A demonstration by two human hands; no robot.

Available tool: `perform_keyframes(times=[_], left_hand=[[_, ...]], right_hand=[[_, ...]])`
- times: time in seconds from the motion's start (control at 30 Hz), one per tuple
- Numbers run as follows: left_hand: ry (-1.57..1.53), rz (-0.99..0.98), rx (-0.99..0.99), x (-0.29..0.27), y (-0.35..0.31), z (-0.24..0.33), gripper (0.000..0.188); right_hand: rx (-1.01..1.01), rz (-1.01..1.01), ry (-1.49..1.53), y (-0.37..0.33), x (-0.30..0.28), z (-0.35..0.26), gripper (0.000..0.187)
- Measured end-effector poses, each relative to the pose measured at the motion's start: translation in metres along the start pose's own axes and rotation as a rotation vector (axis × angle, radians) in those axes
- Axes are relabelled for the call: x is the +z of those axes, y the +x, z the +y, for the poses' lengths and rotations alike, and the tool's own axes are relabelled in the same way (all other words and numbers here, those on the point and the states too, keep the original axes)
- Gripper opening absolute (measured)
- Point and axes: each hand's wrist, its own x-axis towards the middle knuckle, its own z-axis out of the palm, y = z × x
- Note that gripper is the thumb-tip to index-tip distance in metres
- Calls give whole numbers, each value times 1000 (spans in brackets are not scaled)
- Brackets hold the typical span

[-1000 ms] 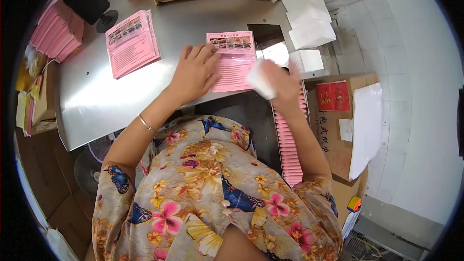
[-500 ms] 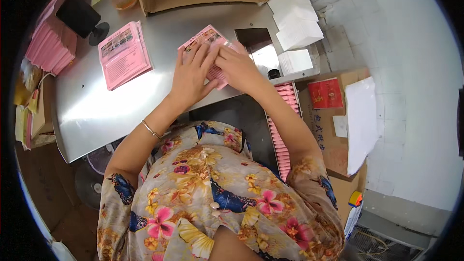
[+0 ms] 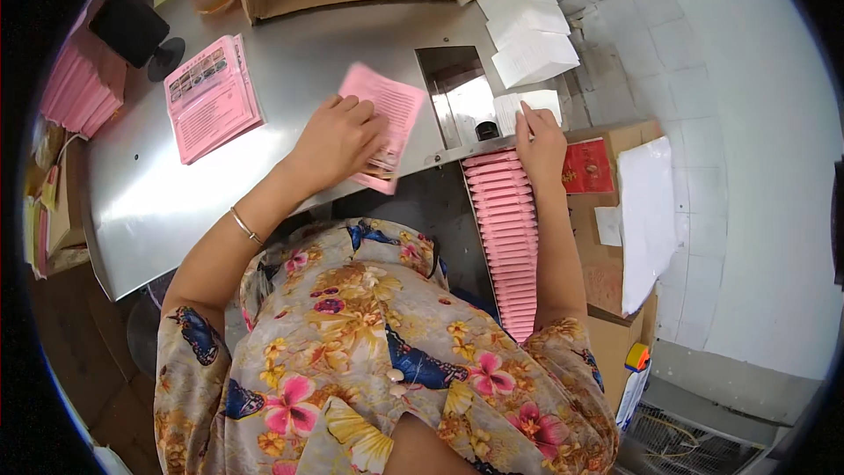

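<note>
My left hand [image 3: 338, 145] is closed on a pink printed packet [image 3: 400, 110], held tilted over the front edge of the metal table, its far end slightly blurred. Small pictures show on its lower part beside my fingers. My right hand [image 3: 542, 148] reaches to the low stack of white paper slips [image 3: 543, 104] at the table's right end. Its fingers are stretched out and touch the slips; no slip is seen lifted. Farther left lies a small pile of pink printed packets [image 3: 211, 105].
Beneath my right forearm stands a long row of packed pink packets [image 3: 501, 229]. Taller white paper stacks [image 3: 536, 57] sit behind the slips. A dark rectangular opening [image 3: 453, 79] is set in the table [image 3: 290, 62]. A cardboard box [image 3: 352, 0] stands at the back, a pink stack [image 3: 83, 88] far left.
Both hands were together on the pink packet lying on the table. My left hand has lifted and turned it; my right hand has let go and moved right to the white slips.
</note>
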Motion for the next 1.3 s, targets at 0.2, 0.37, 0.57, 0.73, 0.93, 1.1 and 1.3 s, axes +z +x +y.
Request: perform_keyframes(times=[0.2,0.37,0.57,0.73,0.93,1.1,1.3], left_hand=[[-29,142,-202,19,-4,9,16],[-201,-63,-234,-4,-8,15,23],[-20,-7,-64,-3,-31,9,44],[2,-40,-89,12,-12,14,58],[-74,47,-182,22,-4,16,73],[112,133,-143,16,9,23,91],[7,371,-383,-30,-43,-17,61]], right_hand=[[97,-77,-119,8,-1,-18,30],[-65,100,40,15,11,43,45],[-448,84,242,4,5,-59,40],[-640,-143,277,0,49,-116,47],[-582,-153,238,12,62,-114,42],[-569,-204,-15,47,106,-143,38],[-260,-369,122,53,74,-84,21]])
